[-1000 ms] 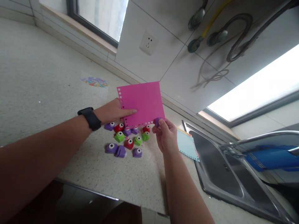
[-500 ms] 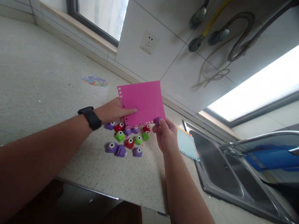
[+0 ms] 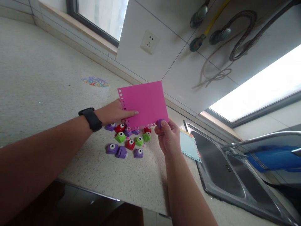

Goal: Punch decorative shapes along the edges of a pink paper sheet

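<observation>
A pink sheet of paper (image 3: 145, 100) is held up over the counter, with small shapes punched along its left and lower edges. My left hand (image 3: 117, 111) grips its left side, thumb on top and fingers behind. Between the thumb and fingers of my right hand (image 3: 169, 135) is a purple craft punch (image 3: 160, 122), set on the sheet's lower edge near the right corner. Below the paper several more punches lie on the counter, among them a green punch (image 3: 120, 137), a red punch (image 3: 130, 144) and a purple punch (image 3: 138, 153).
Light blue paper (image 3: 189, 146) with punched edges lies by the rim of a steel sink (image 3: 211, 163) on the right. A patch of colourful scraps or print (image 3: 96, 82) is on the counter (image 3: 51, 75) at the left. Behind rises a tiled wall with a socket (image 3: 149, 42).
The right hand, with the purple punch, has shifted slightly to the right and down. The pink paper has tilted a little with it. The left hand keeps its grip.
</observation>
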Demonstrator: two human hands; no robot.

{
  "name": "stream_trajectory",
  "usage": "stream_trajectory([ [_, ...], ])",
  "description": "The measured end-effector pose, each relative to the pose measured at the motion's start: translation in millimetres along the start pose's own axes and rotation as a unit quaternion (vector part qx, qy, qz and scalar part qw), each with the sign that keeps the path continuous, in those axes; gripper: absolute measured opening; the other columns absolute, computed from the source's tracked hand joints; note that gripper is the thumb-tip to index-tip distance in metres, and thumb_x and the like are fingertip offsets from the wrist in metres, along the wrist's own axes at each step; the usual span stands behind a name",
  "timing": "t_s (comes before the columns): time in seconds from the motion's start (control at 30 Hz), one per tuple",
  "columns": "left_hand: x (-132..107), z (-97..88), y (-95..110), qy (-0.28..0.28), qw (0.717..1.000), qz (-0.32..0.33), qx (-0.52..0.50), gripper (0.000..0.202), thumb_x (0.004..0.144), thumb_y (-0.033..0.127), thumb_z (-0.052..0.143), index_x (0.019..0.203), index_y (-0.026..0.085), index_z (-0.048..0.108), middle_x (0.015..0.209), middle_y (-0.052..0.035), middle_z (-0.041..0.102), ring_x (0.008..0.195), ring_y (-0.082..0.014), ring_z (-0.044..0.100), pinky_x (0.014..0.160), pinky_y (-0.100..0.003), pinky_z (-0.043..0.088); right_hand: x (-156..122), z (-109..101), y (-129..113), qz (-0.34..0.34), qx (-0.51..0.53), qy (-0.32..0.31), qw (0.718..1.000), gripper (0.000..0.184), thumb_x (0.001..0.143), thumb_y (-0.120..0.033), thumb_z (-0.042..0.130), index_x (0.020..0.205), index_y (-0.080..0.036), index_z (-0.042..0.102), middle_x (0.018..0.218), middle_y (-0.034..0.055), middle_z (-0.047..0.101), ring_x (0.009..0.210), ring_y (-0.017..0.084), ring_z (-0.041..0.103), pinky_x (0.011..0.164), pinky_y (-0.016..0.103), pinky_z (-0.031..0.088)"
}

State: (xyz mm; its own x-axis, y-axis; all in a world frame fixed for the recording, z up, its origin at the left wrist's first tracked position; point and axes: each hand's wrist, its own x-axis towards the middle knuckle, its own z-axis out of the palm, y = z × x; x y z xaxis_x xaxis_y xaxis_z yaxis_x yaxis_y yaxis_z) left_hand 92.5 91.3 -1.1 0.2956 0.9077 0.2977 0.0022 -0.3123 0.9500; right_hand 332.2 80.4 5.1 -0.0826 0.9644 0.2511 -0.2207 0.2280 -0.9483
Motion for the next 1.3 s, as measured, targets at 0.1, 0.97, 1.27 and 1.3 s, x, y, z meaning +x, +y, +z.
stream_trajectory([
  [0.1, 0.1, 0.4, -0.6, 0.006, 1.0, 0.0, -0.002, 0.046, 0.086, 0.041, 0.074, 0.127, 0.02, 0.068, 0.12, -0.0094, 0.076, 0.107, -0.0271, 0.07, 0.096, -0.044, 0.056, 0.8, -0.2, 0.1, -0.001, 0.008, 0.003, 1.0, 0.022, 0.072, -0.035, 0.084, 0.073, -0.018, 0.069, 0.063, -0.0034, 0.059, 0.049, 0.007, 0.05, 0.048, 0.023, 0.042],
  [0.97, 7.2, -6.4, -18.2, 0.066, 0.992, -0.013, -0.107, 0.039, 0.085, 0.035, 0.077, 0.118, 0.014, 0.071, 0.108, -0.0122, 0.079, 0.093, -0.0229, 0.074, 0.084, -0.037, 0.058, 5.6, -27.1, 14.4, -0.089, -0.413, -0.149, 0.894, 0.02, 0.091, -0.04, 0.067, 0.094, -0.022, 0.074, 0.088, 0.0047, 0.072, 0.084, 0.022, 0.06, 0.081, 0.039, 0.045],
  [1.27, 8.2, -6.5, -20.3, 0.054, 0.994, -0.006, -0.095, 0.041, 0.087, 0.034, 0.075, 0.123, 0.015, 0.069, 0.1, -0.0093, 0.079, 0.086, -0.0203, 0.073, 0.08, -0.034, 0.057, 1.9, -14.7, 10.4, -0.145, -0.543, -0.235, 0.793, 0.021, 0.096, -0.036, 0.064, 0.109, -0.025, 0.076, 0.091, 0.0055, 0.071, 0.093, 0.026, 0.056, 0.09, 0.045, 0.041],
  [1.3, 8.1, -6.4, -20.2, 0.052, 0.994, -0.007, -0.095, 0.041, 0.087, 0.034, 0.075, 0.123, 0.015, 0.069, 0.099, -0.009, 0.079, 0.087, -0.0205, 0.073, 0.08, -0.034, 0.057, 1.1, -14.1, 9.7, -0.14, -0.551, -0.238, 0.787, 0.022, 0.096, -0.036, 0.065, 0.11, -0.025, 0.076, 0.092, 0.0056, 0.072, 0.094, 0.026, 0.055, 0.091, 0.046, 0.04],
])
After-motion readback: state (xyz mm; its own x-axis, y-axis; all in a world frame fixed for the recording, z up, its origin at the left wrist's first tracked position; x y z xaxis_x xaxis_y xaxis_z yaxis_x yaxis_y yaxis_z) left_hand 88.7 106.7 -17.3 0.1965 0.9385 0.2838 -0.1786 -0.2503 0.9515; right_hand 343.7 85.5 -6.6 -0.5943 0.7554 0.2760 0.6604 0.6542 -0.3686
